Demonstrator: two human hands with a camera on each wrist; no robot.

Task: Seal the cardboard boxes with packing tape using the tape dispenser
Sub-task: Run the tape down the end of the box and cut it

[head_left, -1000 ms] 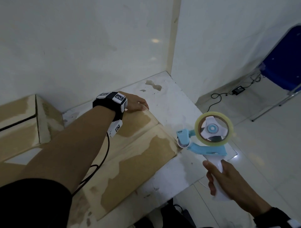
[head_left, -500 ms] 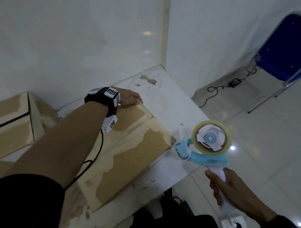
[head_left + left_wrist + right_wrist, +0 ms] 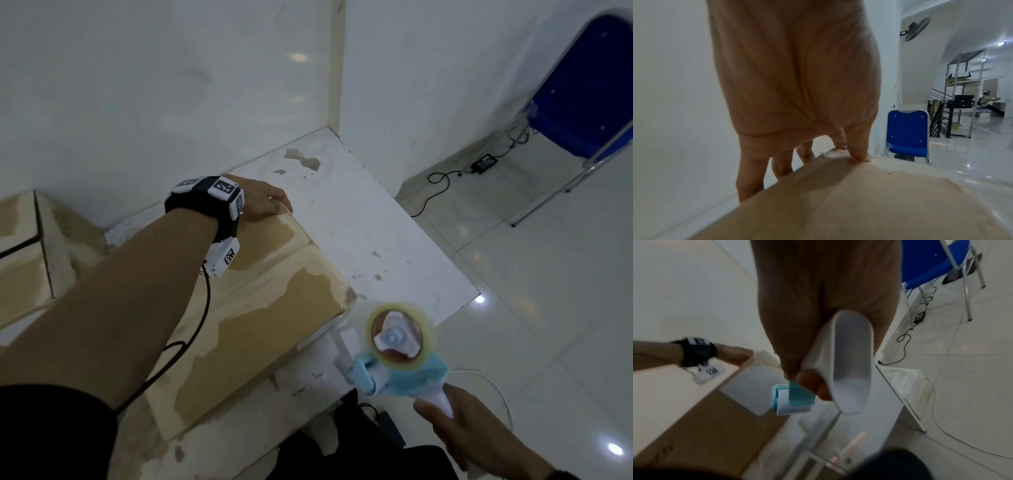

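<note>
A worn cardboard box [image 3: 260, 308] lies on the white table [image 3: 394, 240]. My left hand [image 3: 265, 202] holds its far corner, with the thumb on top and the fingers [image 3: 750, 175] hanging over the far edge of the box [image 3: 859, 203]. My right hand [image 3: 459, 435] grips the white handle of the blue tape dispenser [image 3: 397, 353], which hangs just off the box's right end, below the table edge. A strip of clear tape [image 3: 748, 386] seems to stretch from the dispenser's roller [image 3: 789, 405] back to that end of the box. The dispenser is blurred.
A second cardboard box [image 3: 20, 260] sits at the left against the wall. A blue chair [image 3: 579, 102] stands on the tiled floor to the right, with a cable and adapter [image 3: 483, 161] below it. White walls close off the table's far side.
My right hand has carried the tape dispenser down and toward me, from level with the box's right end to below the table edge. My left hand has stayed on the far corner.
</note>
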